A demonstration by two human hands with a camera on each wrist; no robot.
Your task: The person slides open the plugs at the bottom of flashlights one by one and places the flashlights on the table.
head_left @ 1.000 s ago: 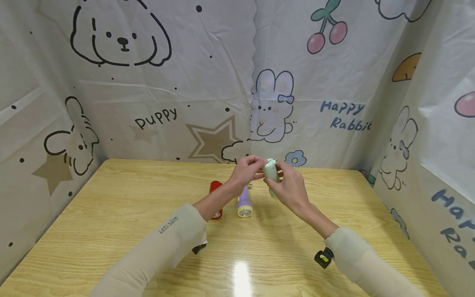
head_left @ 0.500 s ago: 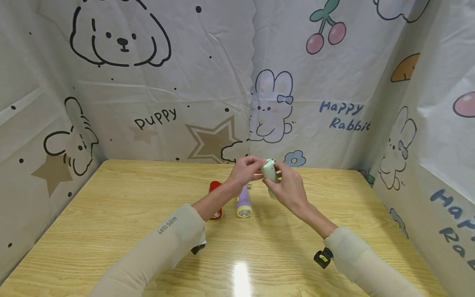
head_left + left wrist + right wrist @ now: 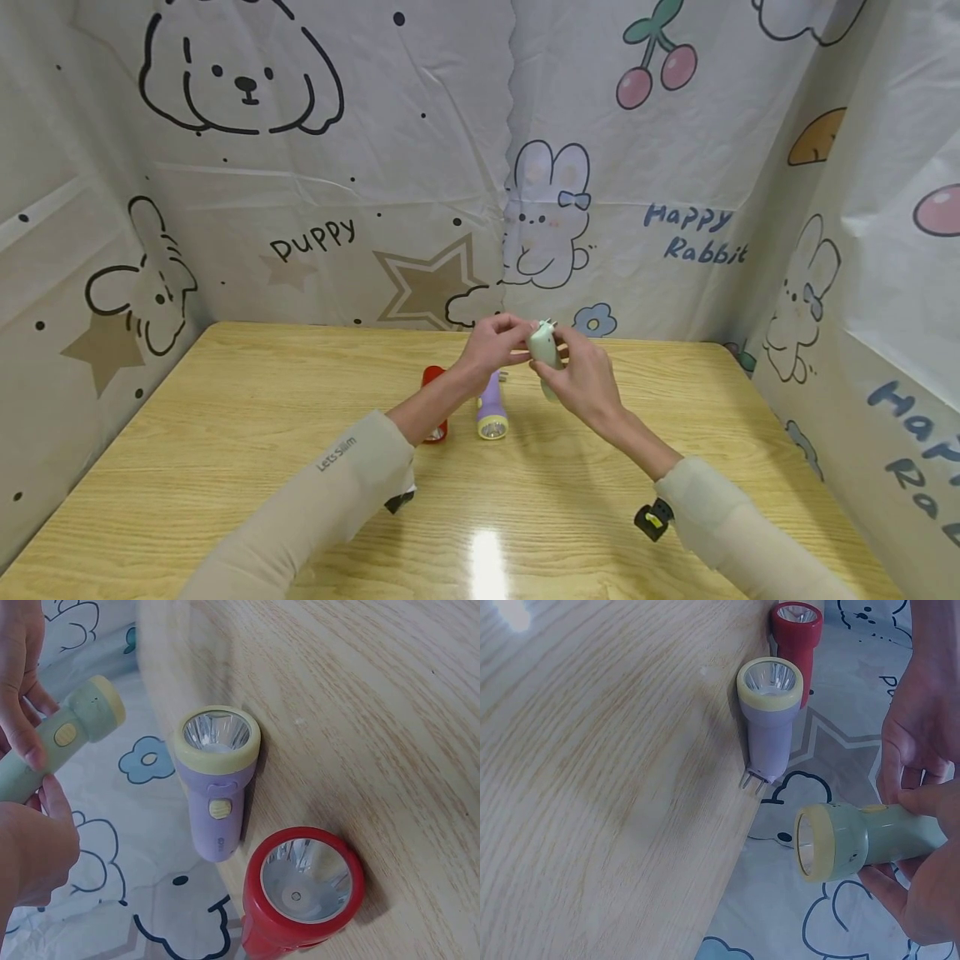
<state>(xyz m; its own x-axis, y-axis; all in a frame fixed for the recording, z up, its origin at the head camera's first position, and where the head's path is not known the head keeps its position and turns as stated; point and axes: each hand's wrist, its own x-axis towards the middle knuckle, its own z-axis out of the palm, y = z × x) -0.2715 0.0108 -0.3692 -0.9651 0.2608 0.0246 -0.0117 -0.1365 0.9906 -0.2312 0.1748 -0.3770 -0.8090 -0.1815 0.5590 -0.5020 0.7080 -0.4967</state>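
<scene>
A pale green flashlight [image 3: 543, 346] with a yellow lamp rim is held above the table's far edge. Metal plug prongs show at its upper end in the head view; its lamp points down toward the table. My right hand [image 3: 588, 375] grips the flashlight's body. My left hand [image 3: 491, 346] has its curled fingers at the upper end, beside the prongs. The yellow switch [image 3: 66, 734] shows on the green barrel in the left wrist view. How the left fingertips bear on that end is partly hidden.
A purple flashlight [image 3: 491, 408] with a yellow rim lies on the wooden table [image 3: 600, 517], its plug prongs [image 3: 753, 780] sticking out. Beside it lies a red flashlight [image 3: 304, 881], partly behind my left forearm in the head view. Printed cloth [image 3: 337, 167] hangs around the table.
Both hands keep their places on the green flashlight. Its prongs show a little more clearly at the upper end than a second ago. The other flashlights have not moved.
</scene>
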